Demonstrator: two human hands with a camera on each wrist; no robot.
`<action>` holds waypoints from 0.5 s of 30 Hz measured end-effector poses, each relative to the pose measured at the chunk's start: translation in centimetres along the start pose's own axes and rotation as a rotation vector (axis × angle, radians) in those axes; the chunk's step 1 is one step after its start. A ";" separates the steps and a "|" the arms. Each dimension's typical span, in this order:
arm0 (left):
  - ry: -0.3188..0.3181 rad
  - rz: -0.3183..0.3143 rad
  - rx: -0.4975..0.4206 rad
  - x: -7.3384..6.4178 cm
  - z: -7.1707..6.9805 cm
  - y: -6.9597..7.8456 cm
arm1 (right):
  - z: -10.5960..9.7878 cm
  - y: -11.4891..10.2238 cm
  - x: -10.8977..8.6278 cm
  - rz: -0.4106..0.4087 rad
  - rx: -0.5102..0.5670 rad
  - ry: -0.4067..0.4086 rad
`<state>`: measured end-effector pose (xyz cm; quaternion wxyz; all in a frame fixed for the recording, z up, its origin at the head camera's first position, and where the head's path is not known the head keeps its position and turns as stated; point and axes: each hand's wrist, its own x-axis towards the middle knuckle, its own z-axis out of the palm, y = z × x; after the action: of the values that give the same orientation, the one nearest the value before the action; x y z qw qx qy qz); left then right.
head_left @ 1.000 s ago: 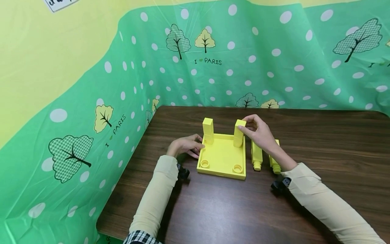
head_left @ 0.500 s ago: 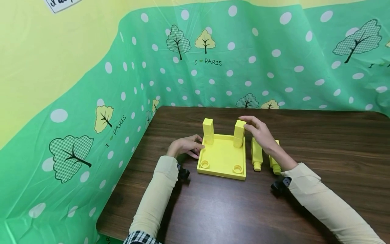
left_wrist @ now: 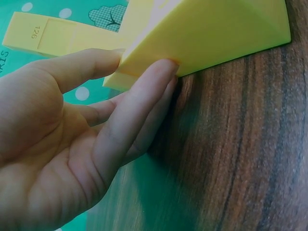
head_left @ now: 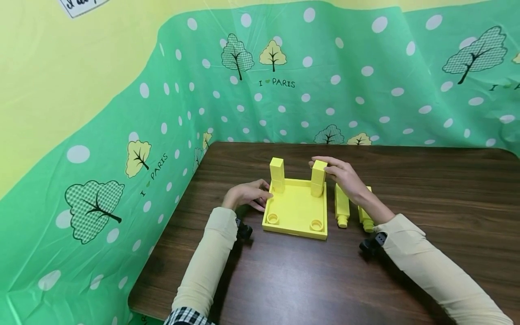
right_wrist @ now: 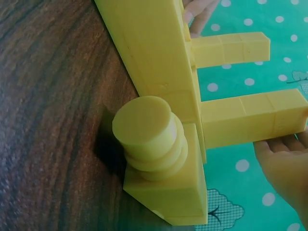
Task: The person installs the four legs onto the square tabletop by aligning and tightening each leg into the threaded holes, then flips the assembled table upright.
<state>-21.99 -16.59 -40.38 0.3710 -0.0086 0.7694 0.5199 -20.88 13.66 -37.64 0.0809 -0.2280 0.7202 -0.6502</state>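
A square yellow tray-like base (head_left: 298,207) with a raised rim lies on the table, two round sockets at its near corners. Two square yellow legs stand upright at its far corners: the left leg (head_left: 277,174) and the right leg (head_left: 318,178). My left hand (head_left: 248,193) holds the base's left edge; in the left wrist view, one fingertip is at the rim and other fingers (left_wrist: 151,91) press the outer wall. My right hand (head_left: 345,178) is at the top of the right leg, thumb on its right side, fingers reaching behind it, partly hidden.
Two more yellow legs, one loose leg (head_left: 342,207) and another leg (head_left: 367,219), lie right of the base, round ends towards me. The second is partly behind my right forearm. A patterned green and yellow cloth (head_left: 284,108) surrounds the dark wooden table (head_left: 292,280).
My right thumb has moved from the leg's front face to its right side, and its fingers now reach further left behind the leg. The left hand and base have stayed put.
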 end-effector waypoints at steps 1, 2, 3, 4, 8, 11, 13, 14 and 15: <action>-0.001 0.000 0.001 -0.1 0.0 0.0 | 0.0 0.0 0.0 0.002 0.004 -0.001; -0.001 0.000 -0.001 -0.1 0.0 0.1 | 0.0 -0.1 0.0 0.004 0.008 -0.003; -0.001 0.001 -0.003 -0.1 0.0 0.1 | 0.0 -0.1 0.0 0.006 0.011 -0.004; -0.003 0.003 -0.002 -0.2 -0.1 0.1 | 0.0 -0.2 0.1 0.009 0.014 -0.006; -0.006 0.007 -0.003 -0.4 -0.1 0.3 | -0.1 -0.3 0.0 0.008 0.016 -0.007; -0.009 0.006 -0.005 -0.5 -0.1 0.3 | -0.1 -0.3 0.0 0.002 0.005 -0.002; -0.009 0.004 -0.006 -0.5 -0.1 0.3 | -0.1 -0.2 -0.1 -0.002 -0.006 0.003; -0.009 0.003 -0.006 -0.4 -0.1 0.2 | -0.1 -0.2 -0.1 -0.004 -0.010 0.008; -0.010 0.000 -0.010 -0.4 -0.1 0.2 | -0.1 -0.1 -0.1 -0.006 -0.014 0.012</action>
<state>-21.84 -16.71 -40.02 0.3746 -0.0077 0.7650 0.5237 -20.78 13.76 -37.55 0.0728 -0.2268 0.7244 -0.6469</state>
